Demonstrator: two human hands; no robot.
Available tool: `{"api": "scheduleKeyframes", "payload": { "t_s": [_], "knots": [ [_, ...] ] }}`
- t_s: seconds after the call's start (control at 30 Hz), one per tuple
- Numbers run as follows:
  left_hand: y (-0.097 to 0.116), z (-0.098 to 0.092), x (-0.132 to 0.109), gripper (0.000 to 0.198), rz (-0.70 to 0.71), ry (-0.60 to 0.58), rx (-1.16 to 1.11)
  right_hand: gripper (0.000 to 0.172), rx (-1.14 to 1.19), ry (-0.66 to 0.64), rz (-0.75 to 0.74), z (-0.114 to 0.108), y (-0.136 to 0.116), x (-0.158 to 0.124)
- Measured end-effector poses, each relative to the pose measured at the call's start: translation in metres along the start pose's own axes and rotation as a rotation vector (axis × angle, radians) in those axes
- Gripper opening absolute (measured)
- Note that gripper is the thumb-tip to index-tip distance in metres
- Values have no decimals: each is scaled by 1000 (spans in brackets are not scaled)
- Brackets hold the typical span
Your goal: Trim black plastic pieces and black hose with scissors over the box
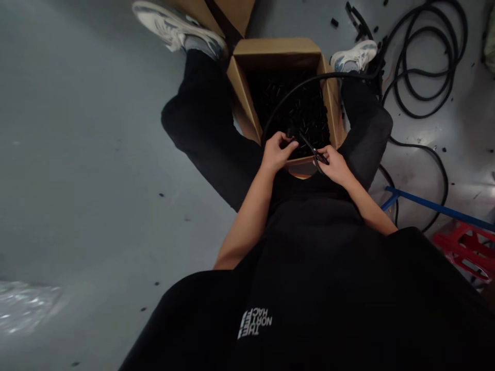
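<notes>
Over the near edge of a cardboard box, my left hand is closed on the end of a long black rubber hose. The hose arches from this hand across the box to the right. My right hand grips black-handled scissors, their blades pointing at the hose end by my left fingers. Whether the blades touch the hose is too dark to make out. Many short black cut pieces fill the box beneath both hands.
The box stands between my legs. Loops of black hose lie on the floor at right, with scattered cut bits. A blue bar and a red plastic stool are at lower right. Clear plastic sheeting lies at lower left.
</notes>
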State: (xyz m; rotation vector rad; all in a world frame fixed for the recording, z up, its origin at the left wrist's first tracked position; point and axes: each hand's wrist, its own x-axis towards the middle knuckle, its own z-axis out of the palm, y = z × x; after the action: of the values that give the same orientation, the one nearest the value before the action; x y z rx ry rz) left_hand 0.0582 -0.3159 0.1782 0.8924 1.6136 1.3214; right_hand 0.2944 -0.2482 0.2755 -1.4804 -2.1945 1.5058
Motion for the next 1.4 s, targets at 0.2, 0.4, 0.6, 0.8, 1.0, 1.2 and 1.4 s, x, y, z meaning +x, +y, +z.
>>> {"api": "scheduleKeyframes", "payload": {
  "t_s": [0.2, 0.4, 0.6, 0.8, 1.0, 1.2, 1.4],
  "knots": [
    [3, -3, 5, 62, -152, 34, -471, 39, -138, -88, -38, -21, -12, -9],
    [16, 0, -2, 49, -237, -192, -551, 42, -270, -162, -58, -28, -38, -12],
    [9, 3, 0, 55, -185, -224, -469, 35, -286, -128, -70, -19, -41, -5],
    [3, 5, 2, 74, -139, -145, -333, 30, -94, -19, 4, -3, -21, -1],
    [21, 6, -8, 68, -175, -391, -309, 45, 78, -5, -40, 3, -11, 2],
    [26, 3, -7, 67, -184, -352, -364, 35, -8, -69, -85, -11, -17, -1],
    [27, 4, -9, 70, -134, -297, -298, 34, -45, -53, -84, -9, -20, -3]
  ]
}}
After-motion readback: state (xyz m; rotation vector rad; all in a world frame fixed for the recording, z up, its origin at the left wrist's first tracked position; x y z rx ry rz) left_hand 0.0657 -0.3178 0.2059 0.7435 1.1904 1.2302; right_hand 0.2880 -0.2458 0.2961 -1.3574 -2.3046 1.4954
